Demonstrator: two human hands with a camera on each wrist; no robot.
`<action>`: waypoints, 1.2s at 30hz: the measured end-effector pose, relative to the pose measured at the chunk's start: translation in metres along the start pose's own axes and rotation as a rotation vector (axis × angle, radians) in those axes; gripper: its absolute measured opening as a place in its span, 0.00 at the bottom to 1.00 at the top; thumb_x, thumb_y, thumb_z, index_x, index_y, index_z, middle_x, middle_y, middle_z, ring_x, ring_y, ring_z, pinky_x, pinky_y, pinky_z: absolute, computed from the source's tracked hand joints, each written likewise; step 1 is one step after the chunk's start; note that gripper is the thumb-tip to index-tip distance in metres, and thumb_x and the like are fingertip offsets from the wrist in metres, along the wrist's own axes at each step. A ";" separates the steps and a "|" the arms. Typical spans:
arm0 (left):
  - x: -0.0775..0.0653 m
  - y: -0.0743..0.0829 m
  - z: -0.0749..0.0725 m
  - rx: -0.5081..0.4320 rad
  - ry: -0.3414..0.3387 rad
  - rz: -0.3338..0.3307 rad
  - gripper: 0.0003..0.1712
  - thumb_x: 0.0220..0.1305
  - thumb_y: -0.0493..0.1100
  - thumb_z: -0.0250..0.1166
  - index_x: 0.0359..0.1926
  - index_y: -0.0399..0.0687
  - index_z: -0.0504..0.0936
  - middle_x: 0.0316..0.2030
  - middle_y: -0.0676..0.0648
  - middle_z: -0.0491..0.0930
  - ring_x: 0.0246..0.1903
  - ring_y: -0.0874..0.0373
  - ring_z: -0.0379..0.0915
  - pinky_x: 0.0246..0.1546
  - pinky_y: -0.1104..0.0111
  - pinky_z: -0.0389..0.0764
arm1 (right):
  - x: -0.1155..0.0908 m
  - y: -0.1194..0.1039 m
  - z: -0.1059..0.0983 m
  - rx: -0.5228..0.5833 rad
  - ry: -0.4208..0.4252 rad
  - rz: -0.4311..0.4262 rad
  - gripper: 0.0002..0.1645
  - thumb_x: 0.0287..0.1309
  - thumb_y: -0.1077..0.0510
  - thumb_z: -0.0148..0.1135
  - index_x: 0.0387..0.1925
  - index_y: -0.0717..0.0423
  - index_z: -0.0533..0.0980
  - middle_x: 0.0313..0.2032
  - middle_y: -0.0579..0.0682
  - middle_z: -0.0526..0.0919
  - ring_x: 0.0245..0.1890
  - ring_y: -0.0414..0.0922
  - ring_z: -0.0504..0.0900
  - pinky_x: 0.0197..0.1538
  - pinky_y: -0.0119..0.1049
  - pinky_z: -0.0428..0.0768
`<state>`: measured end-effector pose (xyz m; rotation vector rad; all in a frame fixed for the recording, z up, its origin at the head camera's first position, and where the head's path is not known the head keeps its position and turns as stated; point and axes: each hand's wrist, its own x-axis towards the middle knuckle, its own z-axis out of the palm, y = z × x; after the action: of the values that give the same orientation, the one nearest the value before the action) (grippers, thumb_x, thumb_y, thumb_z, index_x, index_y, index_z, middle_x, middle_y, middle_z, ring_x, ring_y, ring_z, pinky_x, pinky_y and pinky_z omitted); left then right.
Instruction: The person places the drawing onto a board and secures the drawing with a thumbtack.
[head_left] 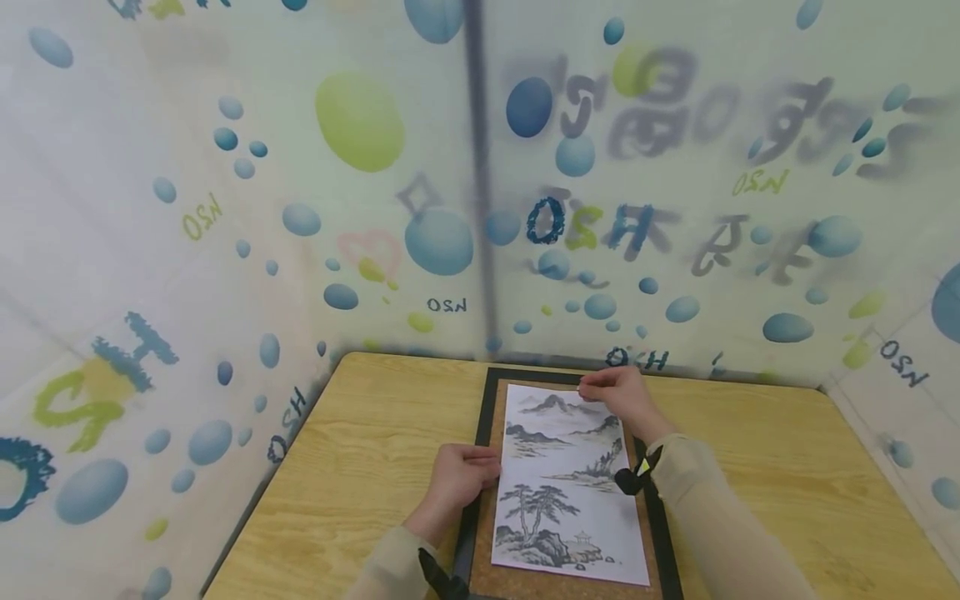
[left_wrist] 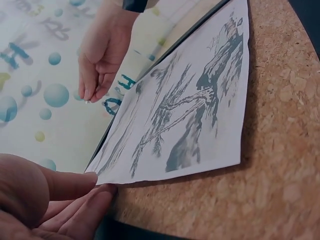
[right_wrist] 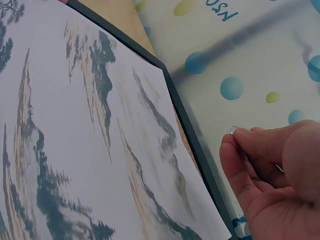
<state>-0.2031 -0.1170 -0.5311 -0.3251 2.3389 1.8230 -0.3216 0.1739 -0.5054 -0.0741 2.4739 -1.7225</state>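
Note:
A sheet with a printed ink landscape [head_left: 561,492] lies on a cork board [head_left: 487,521] with a black frame [head_left: 467,521]. My left hand [head_left: 461,475] pinches the sheet's left edge, thumb above and fingers below, as the left wrist view shows. My right hand [head_left: 628,398] is at the sheet's top right corner in the head view. Between its thumb and index finger it pinches a small clear piece [right_wrist: 233,130], mostly hidden by the fingertips. In both wrist views these fingertips appear raised above the board.
The board rests on a wooden table [head_left: 375,433] whose far edge meets a curtain [head_left: 360,208] printed with blue and green dots and letters. Side curtains hang at the left and right. A black strap [head_left: 637,473] is on the right wrist.

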 end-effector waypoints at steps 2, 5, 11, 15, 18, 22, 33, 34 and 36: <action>-0.001 -0.001 0.000 0.011 0.001 0.008 0.16 0.63 0.31 0.76 0.51 0.30 0.87 0.41 0.41 0.89 0.41 0.50 0.89 0.41 0.59 0.89 | 0.003 0.002 0.004 0.024 0.008 0.032 0.17 0.70 0.63 0.70 0.54 0.71 0.83 0.46 0.59 0.90 0.46 0.51 0.90 0.61 0.53 0.81; -0.002 -0.001 0.000 0.017 0.005 0.024 0.19 0.60 0.30 0.78 0.51 0.29 0.87 0.42 0.40 0.90 0.43 0.48 0.89 0.43 0.57 0.89 | 0.006 0.005 0.008 0.049 0.020 0.067 0.15 0.69 0.64 0.70 0.53 0.70 0.83 0.45 0.58 0.90 0.44 0.48 0.90 0.57 0.47 0.84; 0.000 -0.004 0.001 0.019 0.015 0.050 0.21 0.57 0.28 0.79 0.52 0.29 0.87 0.42 0.39 0.90 0.44 0.48 0.89 0.44 0.57 0.89 | 0.014 0.014 0.017 0.142 0.054 0.132 0.12 0.64 0.69 0.72 0.48 0.70 0.85 0.41 0.58 0.90 0.39 0.44 0.89 0.48 0.38 0.87; 0.000 -0.005 0.004 0.025 0.025 0.043 0.21 0.56 0.29 0.79 0.52 0.30 0.87 0.41 0.41 0.90 0.42 0.49 0.89 0.43 0.58 0.89 | 0.018 0.019 0.021 0.179 0.093 0.171 0.12 0.62 0.71 0.72 0.47 0.72 0.85 0.39 0.58 0.90 0.36 0.43 0.89 0.43 0.35 0.88; 0.000 -0.005 0.007 0.018 0.034 0.031 0.20 0.57 0.30 0.79 0.51 0.32 0.88 0.40 0.43 0.90 0.41 0.51 0.88 0.43 0.58 0.89 | 0.019 0.024 0.022 0.162 0.110 0.193 0.12 0.62 0.71 0.72 0.47 0.71 0.85 0.39 0.58 0.91 0.35 0.43 0.89 0.42 0.34 0.87; 0.001 -0.005 0.010 -0.015 0.033 0.030 0.20 0.58 0.30 0.79 0.52 0.32 0.87 0.40 0.43 0.90 0.42 0.51 0.88 0.42 0.59 0.89 | 0.019 0.025 0.024 0.184 0.133 0.229 0.13 0.64 0.69 0.71 0.49 0.70 0.85 0.41 0.57 0.90 0.37 0.43 0.89 0.42 0.34 0.87; 0.003 -0.007 0.017 -0.026 0.049 0.020 0.20 0.58 0.28 0.77 0.52 0.30 0.86 0.41 0.42 0.89 0.43 0.50 0.87 0.44 0.58 0.88 | 0.023 0.024 0.031 0.278 0.191 0.290 0.15 0.61 0.71 0.73 0.49 0.71 0.85 0.39 0.58 0.90 0.34 0.43 0.90 0.41 0.35 0.88; 0.003 -0.006 0.018 -0.025 0.050 0.019 0.19 0.58 0.28 0.77 0.52 0.30 0.86 0.41 0.42 0.89 0.43 0.50 0.87 0.44 0.58 0.88 | 0.024 0.024 0.031 0.277 0.192 0.293 0.15 0.60 0.71 0.74 0.49 0.71 0.85 0.39 0.58 0.90 0.33 0.43 0.90 0.41 0.35 0.88; 0.003 -0.006 0.018 -0.019 0.050 0.016 0.19 0.59 0.28 0.76 0.52 0.30 0.86 0.40 0.43 0.89 0.43 0.50 0.87 0.44 0.58 0.88 | 0.026 0.025 0.029 0.281 0.191 0.299 0.15 0.60 0.70 0.74 0.49 0.72 0.85 0.37 0.58 0.90 0.32 0.42 0.90 0.40 0.35 0.88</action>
<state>-0.2041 -0.1010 -0.5420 -0.3597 2.3656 1.8666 -0.3425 0.1527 -0.5406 0.4819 2.1886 -1.9909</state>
